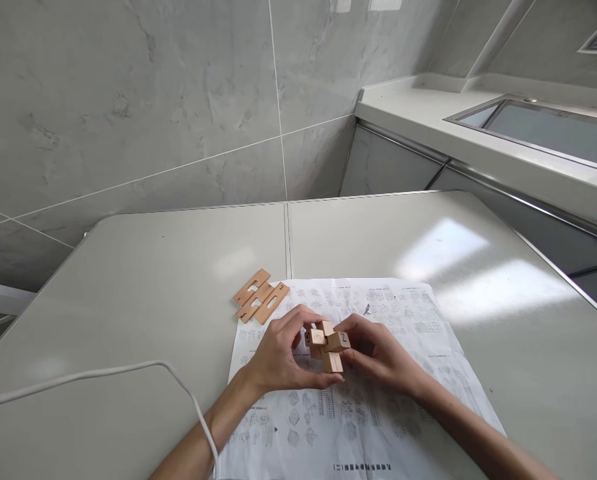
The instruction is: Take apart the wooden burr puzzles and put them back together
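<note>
Above the printed sheet (398,447), a wooden burr puzzle (324,341) of interlocking blocks is held up between both hands. Dark characters mark the ends of some blocks, one of them a 2. My left hand (281,353) curls round it, fingers at the top and thumb beneath the lower block. From the other side, my right hand (378,353) pinches it near the block marked 2; its fingertips are partly hidden behind the wood. Several flat wooden pieces (273,303) with cut-out slots and numbers lie together at the sheet's upper left corner.
Small diagrams cover the sheet, which lies creased on the pale table (153,287). A white cable (103,370) runs in from the left and crosses my left forearm. Beyond the table are a grey tiled wall (178,87) and a white counter (413,110) with a sink-like inset.
</note>
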The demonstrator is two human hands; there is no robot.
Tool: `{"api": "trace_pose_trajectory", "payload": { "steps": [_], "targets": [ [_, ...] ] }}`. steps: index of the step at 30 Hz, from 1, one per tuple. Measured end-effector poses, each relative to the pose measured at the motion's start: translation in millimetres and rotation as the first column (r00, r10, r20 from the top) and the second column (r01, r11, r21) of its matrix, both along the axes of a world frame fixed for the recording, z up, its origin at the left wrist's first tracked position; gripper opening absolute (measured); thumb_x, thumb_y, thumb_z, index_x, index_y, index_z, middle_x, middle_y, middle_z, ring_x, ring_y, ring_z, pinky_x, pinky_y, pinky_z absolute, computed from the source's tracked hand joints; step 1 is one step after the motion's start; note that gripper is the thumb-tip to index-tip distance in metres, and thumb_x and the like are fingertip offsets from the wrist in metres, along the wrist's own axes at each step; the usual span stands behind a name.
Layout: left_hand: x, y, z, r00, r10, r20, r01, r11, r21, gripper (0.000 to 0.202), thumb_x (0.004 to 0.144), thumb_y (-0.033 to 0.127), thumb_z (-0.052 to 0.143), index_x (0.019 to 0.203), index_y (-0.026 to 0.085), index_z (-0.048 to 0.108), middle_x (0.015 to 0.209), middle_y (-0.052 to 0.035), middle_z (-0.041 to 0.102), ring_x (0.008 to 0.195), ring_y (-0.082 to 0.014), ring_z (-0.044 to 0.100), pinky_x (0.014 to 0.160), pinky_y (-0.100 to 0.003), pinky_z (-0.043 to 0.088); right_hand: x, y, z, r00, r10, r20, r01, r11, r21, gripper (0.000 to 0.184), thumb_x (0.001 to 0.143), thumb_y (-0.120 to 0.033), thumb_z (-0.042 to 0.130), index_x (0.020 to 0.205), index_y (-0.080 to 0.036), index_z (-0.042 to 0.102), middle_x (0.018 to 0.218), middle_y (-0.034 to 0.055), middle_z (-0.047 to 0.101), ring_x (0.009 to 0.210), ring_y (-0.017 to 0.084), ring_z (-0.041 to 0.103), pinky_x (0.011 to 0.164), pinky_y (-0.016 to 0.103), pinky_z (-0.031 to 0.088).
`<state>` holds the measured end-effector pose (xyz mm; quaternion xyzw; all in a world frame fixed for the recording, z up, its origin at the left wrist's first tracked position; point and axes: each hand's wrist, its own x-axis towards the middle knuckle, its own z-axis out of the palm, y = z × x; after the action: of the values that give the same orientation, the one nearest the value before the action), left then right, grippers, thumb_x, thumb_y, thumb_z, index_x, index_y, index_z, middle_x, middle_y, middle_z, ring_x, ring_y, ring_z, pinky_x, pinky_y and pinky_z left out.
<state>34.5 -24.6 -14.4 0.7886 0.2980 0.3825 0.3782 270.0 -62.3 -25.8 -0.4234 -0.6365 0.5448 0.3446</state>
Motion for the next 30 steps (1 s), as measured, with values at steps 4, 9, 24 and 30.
{"api": "trace_pose_trajectory", "payload": {
  "steps": [4,9,24,30],
  "targets": [
    [-1,-1,2.3,0.999,0.007,-0.044,-0.013,0.99,-0.139,0.068,0.072,0.07,0.089,0.111,0.022,0.062,0.093,-0.0042,0.068,0.069,-0.016,0.058,0.057,-0.027,0.044,-3,-2,-1.8,0.998,-0.017,0.053,0.015,0.999,0.03,0.016,0.105,-0.039,0.063,0.108,-0.023,0.062,0.07,-0.0015,0.069,0.06,0.016,0.06,0.058,0.028,0.043],
    [-1,-3,6.0,0.994,0.01,-0.107,-0.042,0.952,-0.303,0.067,0.071,0.072,0.087,0.104,0.023,0.057,0.077,0.002,0.063,0.059,-0.0138,0.053,0.055,-0.026,0.041,-6,-3,-1.5,0.991,-0.058,0.118,0.047,0.995,0.093,0.016,0.107,-0.038,0.059,0.114,-0.023,0.059,0.07,-0.0017,0.069,0.059,0.016,0.059,0.058,0.03,0.043],
    [4,-4,5.0,0.987,-0.008,-0.158,-0.027,0.975,-0.22,0.067,0.072,0.072,0.086,0.107,0.023,0.057,0.073,0.0045,0.063,0.056,-0.0131,0.053,0.055,-0.026,0.042,-8,-6,-9.4,0.967,-0.114,0.228,-0.009,0.88,0.474,0.051,0.096,-0.017,0.066,0.142,-0.031,0.048,0.131,0.0125,0.059,0.084,0.019,0.066,0.055,0.028,0.054],
    [-1,-2,3.9,0.993,0.027,-0.119,-0.067,0.934,-0.352,0.066,0.075,0.071,0.083,0.11,0.023,0.055,0.08,0.001,0.066,0.061,-0.0145,0.055,0.055,-0.026,0.043,-7,-6,-5.6,0.973,-0.151,0.176,0.044,0.864,0.502,0.057,0.103,-0.018,0.058,0.155,-0.031,0.037,0.134,0.0145,0.058,0.086,0.019,0.07,0.057,0.03,0.059]
  ]
}}
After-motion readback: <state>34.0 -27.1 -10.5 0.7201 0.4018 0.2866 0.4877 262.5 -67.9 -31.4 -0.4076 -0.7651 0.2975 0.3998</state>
